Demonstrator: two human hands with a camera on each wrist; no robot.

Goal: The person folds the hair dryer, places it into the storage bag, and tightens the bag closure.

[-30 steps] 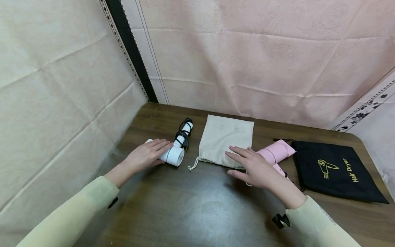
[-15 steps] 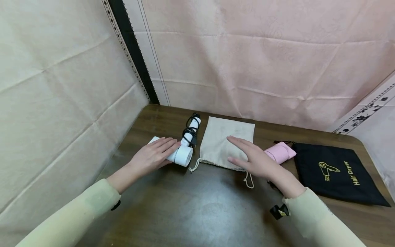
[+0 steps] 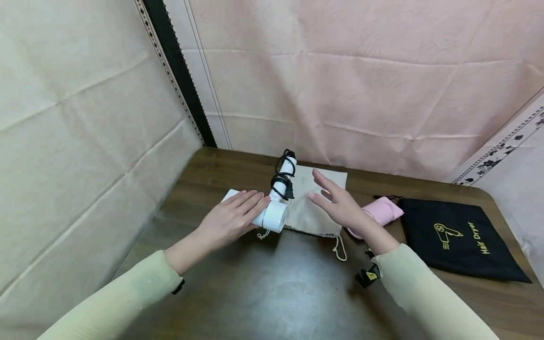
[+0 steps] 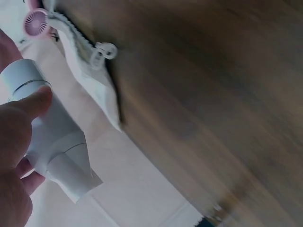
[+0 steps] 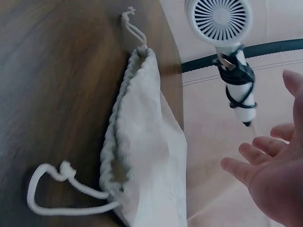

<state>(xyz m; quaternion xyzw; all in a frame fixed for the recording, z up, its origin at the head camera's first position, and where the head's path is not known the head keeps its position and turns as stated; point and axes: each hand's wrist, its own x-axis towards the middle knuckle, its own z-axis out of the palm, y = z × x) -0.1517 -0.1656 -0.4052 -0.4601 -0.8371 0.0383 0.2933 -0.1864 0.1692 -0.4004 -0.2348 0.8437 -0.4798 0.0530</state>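
Note:
My left hand (image 3: 231, 218) grips a white hair dryer (image 3: 273, 217) by its barrel. In the left wrist view the thumb lies along the white barrel (image 4: 59, 118), which is off the table. A black cord (image 3: 282, 183) is wound round the dryer's handle. Behind it lies a cream drawstring bag (image 3: 312, 218), partly hidden by the dryer and my right hand. Over that bag my right hand (image 3: 340, 208) hovers, fingers extended and holding nothing. The right wrist view shows the bag's gathered mouth (image 5: 120, 123) slightly parted and the dryer's round vent (image 5: 221, 19).
A pink hair dryer (image 3: 384, 210) lies right of the cream bag, partly behind my right forearm. Farther right rests a black bag (image 3: 463, 241) printed "Hair Dryer". The brown wooden table (image 3: 263, 293) meets draped cloth (image 3: 361, 104) at its back and left.
My left hand has carried the white hair dryer rightward, up to the cream bag, lifting it off the table. My right hand has turned more sideways above the bag.

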